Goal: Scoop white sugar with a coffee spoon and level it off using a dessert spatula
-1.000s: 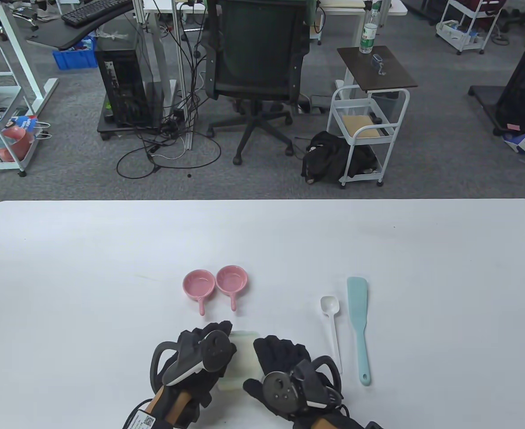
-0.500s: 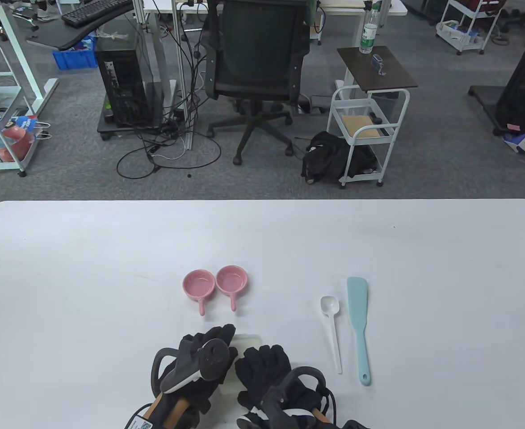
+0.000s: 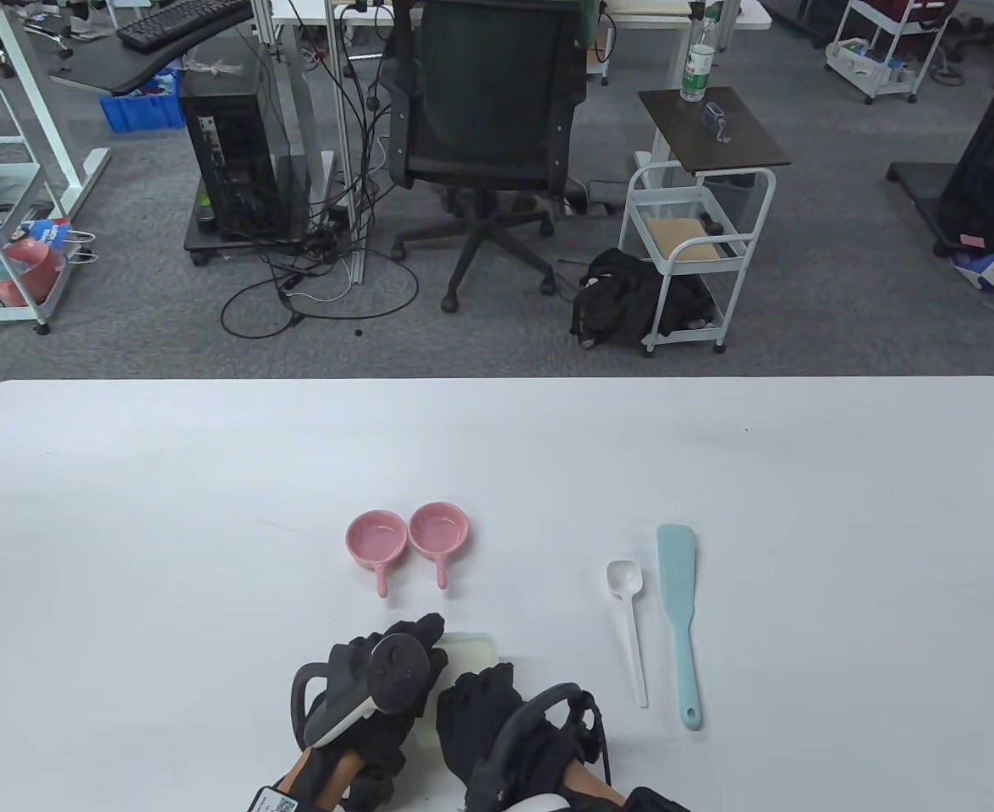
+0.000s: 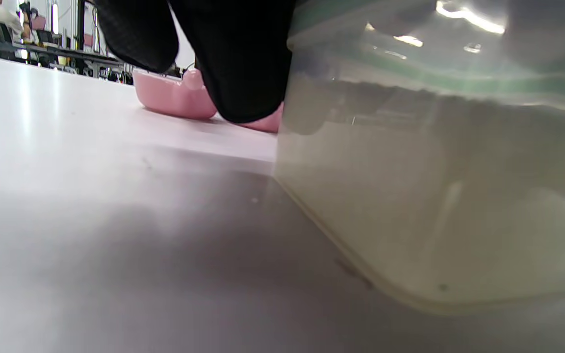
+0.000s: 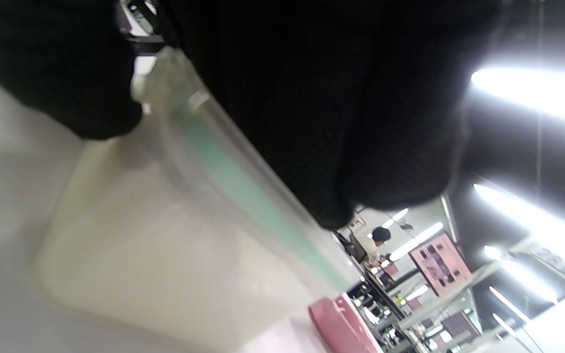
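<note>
While both hands crowd around it, the sugar box (image 3: 469, 653) sits on the tabletop (image 3: 124, 507) near the front edge, a clear container with a pale green lid band; the wrist views show white sugar (image 4: 410, 196) filling most of it. The left hand (image 3: 378, 677) lies against the box's left side, fingers (image 4: 243, 59) reaching down along its wall, though whether they curl round it or only press flat cannot be told. The right hand (image 3: 480, 719) covers the box's near right part from above; in the right wrist view its fingers (image 5: 336, 98) lie over the lid edge and the thumb (image 5: 52, 68) comes down on the other side of the rim, so it grips the lid (image 5: 243, 196). The lid is on the box.

Beyond the box, away from the person, two pink dishes stand side by side and touching, the left dish (image 3: 375, 539) and the right dish (image 3: 438, 528), each with a short handle pointing back toward the box. To the right of the box, well apart from it, the white spoon (image 3: 628, 623) lies flat with its bowl at the far end. Just beside the spoon, farther from the box, the pale blue spatula (image 3: 680, 615) lies parallel, blade at the far end, not touching the spoon. Neither hand touches spoon or spatula.
</note>
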The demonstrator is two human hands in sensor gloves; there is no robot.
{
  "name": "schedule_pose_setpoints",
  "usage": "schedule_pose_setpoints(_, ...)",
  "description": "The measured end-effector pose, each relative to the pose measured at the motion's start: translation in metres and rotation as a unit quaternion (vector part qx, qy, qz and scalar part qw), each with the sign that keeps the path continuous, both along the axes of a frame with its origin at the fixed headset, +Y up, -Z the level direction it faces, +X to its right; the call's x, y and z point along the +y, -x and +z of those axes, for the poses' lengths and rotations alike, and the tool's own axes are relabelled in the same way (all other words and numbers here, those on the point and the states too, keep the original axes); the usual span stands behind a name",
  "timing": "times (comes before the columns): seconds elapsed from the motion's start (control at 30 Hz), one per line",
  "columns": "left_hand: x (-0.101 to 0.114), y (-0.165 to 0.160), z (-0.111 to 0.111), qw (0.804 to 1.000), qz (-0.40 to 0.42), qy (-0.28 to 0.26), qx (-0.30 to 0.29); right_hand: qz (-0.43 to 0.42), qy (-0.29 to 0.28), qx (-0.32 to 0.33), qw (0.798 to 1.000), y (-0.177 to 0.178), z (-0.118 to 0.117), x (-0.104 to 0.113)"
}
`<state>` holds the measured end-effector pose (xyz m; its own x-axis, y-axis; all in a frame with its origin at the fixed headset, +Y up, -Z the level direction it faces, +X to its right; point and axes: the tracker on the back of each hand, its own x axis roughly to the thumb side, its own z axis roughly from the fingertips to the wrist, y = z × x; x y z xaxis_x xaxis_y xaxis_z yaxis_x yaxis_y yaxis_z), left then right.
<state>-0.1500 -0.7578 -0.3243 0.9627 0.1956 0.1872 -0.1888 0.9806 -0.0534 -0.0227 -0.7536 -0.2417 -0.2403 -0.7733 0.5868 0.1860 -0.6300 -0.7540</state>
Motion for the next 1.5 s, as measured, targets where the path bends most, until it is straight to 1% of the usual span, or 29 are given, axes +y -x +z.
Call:
schedule_pose_setpoints(0.13,-0.001,-0.001,0.0,1.0,0.004,-0.007,0.004,0.03,0.0,0.01,0.999,0.005,-0.001,0.003)
schedule_pose_setpoints(0.17,-0.001,-0.001,0.0,1.0,0.005,-0.005,0.004,0.014,0.001,0.009,1.0,0.004,-0.003,0.01)
schedule_pose_setpoints(0.2,0.0,0.0,0.0,1.0,0.004,-0.006,0.004,0.02,0.041,0.006,0.999,0.004,-0.003,0.01)
schedule_pose_setpoints(0.23,-0.001,0.0,0.0,1.0,0.006,-0.007,0.004,-0.006,0.08,-0.004,0.997,0.0,-0.008,0.014)
schedule_pose_setpoints(0.27,0.0,0.0,0.0,1.0,0.01,-0.005,0.007,-0.022,0.071,-0.008,0.997,-0.002,-0.008,0.017)
schedule_pose_setpoints(0.37,-0.001,0.002,0.0,1.0,0.018,0.001,0.009,-0.056,0.129,-0.054,0.989,-0.011,-0.014,0.023)
schedule_pose_setpoints(0.4,-0.001,0.002,0.0,1.0,0.02,0.004,0.009,-0.074,0.14,-0.056,0.986,-0.016,-0.017,0.024)
schedule_pose_setpoints(0.47,-0.002,0.004,-0.001,0.999,0.033,0.014,0.011,-0.135,0.199,-0.069,0.968,-0.028,-0.03,0.029)
schedule_pose_setpoints(0.53,-0.004,0.006,-0.002,0.999,0.046,0.028,0.009,-0.246,0.291,-0.102,0.919,-0.042,-0.053,0.036)
schedule_pose_setpoints(0.57,-0.005,0.006,-0.002,0.998,0.048,0.032,0.008,-0.275,0.309,-0.128,0.902,-0.043,-0.062,0.038)
schedule_pose_setpoints(0.6,-0.006,0.007,-0.003,0.998,0.048,0.04,0.008,-0.307,0.331,-0.173,0.875,-0.041,-0.077,0.04)
schedule_pose_setpoints(0.63,-0.005,0.008,-0.003,0.998,0.049,0.044,0.008,-0.32,0.343,-0.207,0.859,-0.042,-0.088,0.041)
schedule_pose_setpoints(0.7,-0.006,0.008,-0.002,0.998,0.04,0.048,0.026,-0.316,0.406,-0.317,0.797,-0.04,-0.116,0.04)
schedule_pose_setpoints(0.77,-0.006,0.01,-0.001,0.997,0.032,0.052,0.044,-0.302,0.454,-0.351,0.761,-0.034,-0.135,0.035)
schedule_pose_setpoints(0.83,-0.006,0.01,-0.001,0.996,0.032,0.062,0.054,-0.29,0.49,-0.349,0.745,-0.027,-0.149,0.028)
schedule_pose_setpoints(0.87,-0.006,0.01,-0.001,0.996,0.033,0.063,0.056,-0.284,0.509,-0.358,0.73,-0.021,-0.156,0.023)
schedule_pose_setpoints(0.93,-0.006,0.009,0.0,0.996,0.027,0.055,0.058,-0.278,0.529,-0.357,0.718,-0.015,-0.165,0.015)
schedule_pose_setpoints(1.0,-0.006,0.008,0.0,0.997,0.026,0.055,0.056,-0.237,0.558,-0.37,0.704,-0.008,-0.17,0.005)
schedule_pose_setpoints(1.03,-0.006,0.009,-0.001,0.996,0.031,0.059,0.055,-0.207,0.564,-0.381,0.703,-0.003,-0.169,0.0)
schedule_pose_setpoints(1.07,-0.006,0.008,-0.001,0.996,0.033,0.06,0.055,-0.19,0.563,-0.38,0.709,0.001,-0.167,-0.001)
schedule_pose_setpoints(1.1,-0.006,0.008,0.0,0.996,0.033,0.059,0.056,-0.177,0.542,-0.377,0.73,0.004,-0.166,-0.002)
schedule_pose_setpoints(1.13,-0.006,0.008,-0.001,0.996,0.032,0.059,0.054,-0.176,0.536,-0.364,0.741,0.004,-0.166,0.0)
schedule_pose_setpoints(1.23,-0.006,0.007,-0.001,0.996,0.03,0.058,0.054,-0.193,0.543,-0.347,0.74,0.001,-0.163,-0.005)
schedule_pose_setpoints(1.3,-0.006,0.007,-0.001,0.997,0.027,0.058,0.054,-0.207,0.533,-0.333,0.75,0.0,-0.162,-0.007)
schedule_pose_setpoints(1.33,-0.006,0.007,-0.001,0.997,0.025,0.057,0.053,-0.217,0.523,-0.317,0.761,-0.001,-0.161,-0.008)
schedule_pose_setpoints(1.37,-0.006,0.007,-0.001,0.997,0.025,0.057,0.051,-0.233,0.506,-0.327,0.764,-0.004,-0.161,-0.005)
schedule_pose_setpoints(1.4,-0.006,0.007,-0.001,0.997,0.025,0.058,0.051,-0.237,0.51,-0.304,0.769,-0.002,-0.16,-0.006)
schedule_pose_setpoints(1.43,-0.006,0.006,-0.001,0.996,0.027,0.06,0.052,-0.228,0.495,-0.318,0.776,-0.001,-0.158,-0.005)
schedule_pose_setpoints(1.5,-0.006,0.006,-0.001,0.997,0.027,0.06,0.052,-0.243,0.477,-0.308,0.787,-0.003,-0.155,-0.002)
